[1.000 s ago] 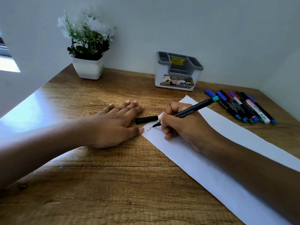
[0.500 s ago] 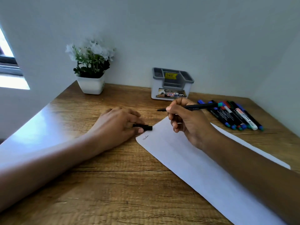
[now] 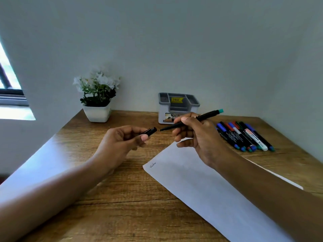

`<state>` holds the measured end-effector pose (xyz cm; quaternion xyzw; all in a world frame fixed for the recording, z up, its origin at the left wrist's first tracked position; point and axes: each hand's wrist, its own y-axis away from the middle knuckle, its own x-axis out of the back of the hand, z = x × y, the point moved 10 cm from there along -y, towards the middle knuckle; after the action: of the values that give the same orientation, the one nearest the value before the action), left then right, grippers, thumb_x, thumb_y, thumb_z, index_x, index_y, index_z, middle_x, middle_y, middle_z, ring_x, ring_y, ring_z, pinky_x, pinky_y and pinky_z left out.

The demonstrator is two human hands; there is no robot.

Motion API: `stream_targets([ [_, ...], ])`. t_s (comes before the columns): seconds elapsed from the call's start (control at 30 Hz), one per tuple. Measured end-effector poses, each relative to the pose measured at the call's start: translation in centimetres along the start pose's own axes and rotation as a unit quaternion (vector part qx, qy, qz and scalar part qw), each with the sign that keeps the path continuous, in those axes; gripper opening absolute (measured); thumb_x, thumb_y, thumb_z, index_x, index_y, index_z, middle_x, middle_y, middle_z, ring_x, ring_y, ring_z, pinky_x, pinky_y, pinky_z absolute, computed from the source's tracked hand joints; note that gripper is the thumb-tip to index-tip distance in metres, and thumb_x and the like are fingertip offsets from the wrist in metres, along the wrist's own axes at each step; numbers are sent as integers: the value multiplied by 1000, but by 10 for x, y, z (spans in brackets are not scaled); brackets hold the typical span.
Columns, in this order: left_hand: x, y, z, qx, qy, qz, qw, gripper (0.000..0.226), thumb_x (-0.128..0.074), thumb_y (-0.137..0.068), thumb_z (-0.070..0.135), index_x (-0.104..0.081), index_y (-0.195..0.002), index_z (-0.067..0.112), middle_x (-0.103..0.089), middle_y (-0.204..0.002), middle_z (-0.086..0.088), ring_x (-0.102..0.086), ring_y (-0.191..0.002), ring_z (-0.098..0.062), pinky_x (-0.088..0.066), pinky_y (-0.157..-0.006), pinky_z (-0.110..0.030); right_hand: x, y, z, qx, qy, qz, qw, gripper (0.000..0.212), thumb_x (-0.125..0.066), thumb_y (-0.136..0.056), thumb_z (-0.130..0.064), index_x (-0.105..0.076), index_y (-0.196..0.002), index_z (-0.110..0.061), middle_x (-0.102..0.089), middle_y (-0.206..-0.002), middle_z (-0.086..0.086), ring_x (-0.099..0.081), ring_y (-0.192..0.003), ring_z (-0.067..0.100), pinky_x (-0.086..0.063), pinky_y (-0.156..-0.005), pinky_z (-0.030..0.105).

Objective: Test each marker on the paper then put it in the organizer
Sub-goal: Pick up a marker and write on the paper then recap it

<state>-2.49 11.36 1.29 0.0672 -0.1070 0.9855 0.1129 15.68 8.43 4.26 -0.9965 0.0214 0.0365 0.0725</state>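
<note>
Above the brown wooden desk (image 3: 122,206), the right hand (image 3: 197,137) grips a slim black marker with a teal end (image 3: 206,115), tip facing the black cap (image 3: 151,131) pinched in the left hand (image 3: 120,142). Below lies white paper (image 3: 201,186); the grey plastic organizer (image 3: 178,106) stands behind.

Black marker (image 3: 208,114) uncapped, tilted teal end up; cap (image 3: 150,131) hung just off its tip; paper (image 3: 201,189) bore perhaps one scribbled word.
</note>
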Motion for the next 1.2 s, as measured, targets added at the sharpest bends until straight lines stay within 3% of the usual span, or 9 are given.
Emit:
stream_targets([
  [0.17, -3, 0, 1, -6, 6, -9, 1000, 28, -68, -65, 31, -71, -91, 22, -76, -88, 0, -68, -77, -13, -49, -69, -26, -4, 1, -3, 8, -19, -9, 1000, 13, -48, -96, -14, -56, -85, -14, -68, -70, 10, -65, -57, 16, -53, -47, 25],
  [0.33, -8, 3, 5, -21, -1, -30, 999, 25, -71, -65, 30, -73, -89, 23, -75, -86, -10, -65, -75, -19, -48, -67, -26, -16, 6, -4, 24, 50, -68, 996, 8, -52, -94, -20, -54, -88, -16, -69, -70, 5, -63, -58, 16, -52, -48, 26],
  [0.53, -13, 10, 15, -44, 13, -43, 998, 20, -73, -62, 30, -76, -81, 26, -74, -81, -12, -66, -69, -18, -50, -64, -22, -27, 10, -3, 54, 105, -95, 988, 15, -57, -89, -26, -53, -84, -13, -61, -57, 0, -45, -41, 12, -36, -37, 21],
  [0.73, -11, 13, 16, -58, 10, -30, 998, 17, -74, -60, 27, -77, -77, 27, -75, -80, -6, -68, -68, -16, -53, -64, -20, -31, 16, 8, 19, 75, -100, 992, 13, -56, -90, -26, -55, -87, -13, -66, -62, 1, -51, -44, 10, -37, -38, 19],
  [0.93, -18, 14, 30, -97, 35, -16, 995, 21, -73, -63, 24, -74, -84, 20, -75, -79, -8, -69, -70, -17, -53, -64, -20, -33, 18, 2, 47, 72, -91, 992, 4, -59, -89, -20, -62, -91, -18, -64, -65, -1, -56, -53, 9, -43, -42, 20],
  [1.0, -19, 14, 32, -116, 31, -14, 993, 22, -72, -66, 24, -75, -88, 21, -75, -82, -6, -71, -76, -17, -55, -68, -22, -36, 19, 6, 54, 83, -98, 990, 10, -61, -89, -15, -64, -98, -18, -65, -69, -3, -58, -59, 8, -45, -45, 21],
  [1.1, -18, 12, 24, -108, -9, -15, 994, 31, -71, -68, 34, -72, -98, 28, -75, -95, 4, -69, -90, -12, -54, -77, -24, -24, 12, 0, 62, 99, -57, 991, 15, -59, -89, -22, -66, -101, -17, -64, -73, -5, -56, -61, 5, -45, -46, 21],
  [1.2, -20, 1, 0, -55, -228, -51, 971, 48, -68, -71, 51, -58, -117, 41, -63, -119, 21, -55, -114, 2, -44, -93, -23, 2, -1, -13, 48, 116, -9, 992, 20, -47, -94, -36, -59, -95, -20, -66, -88, 1, -62, -71, 11, -50, -51, 25],
])
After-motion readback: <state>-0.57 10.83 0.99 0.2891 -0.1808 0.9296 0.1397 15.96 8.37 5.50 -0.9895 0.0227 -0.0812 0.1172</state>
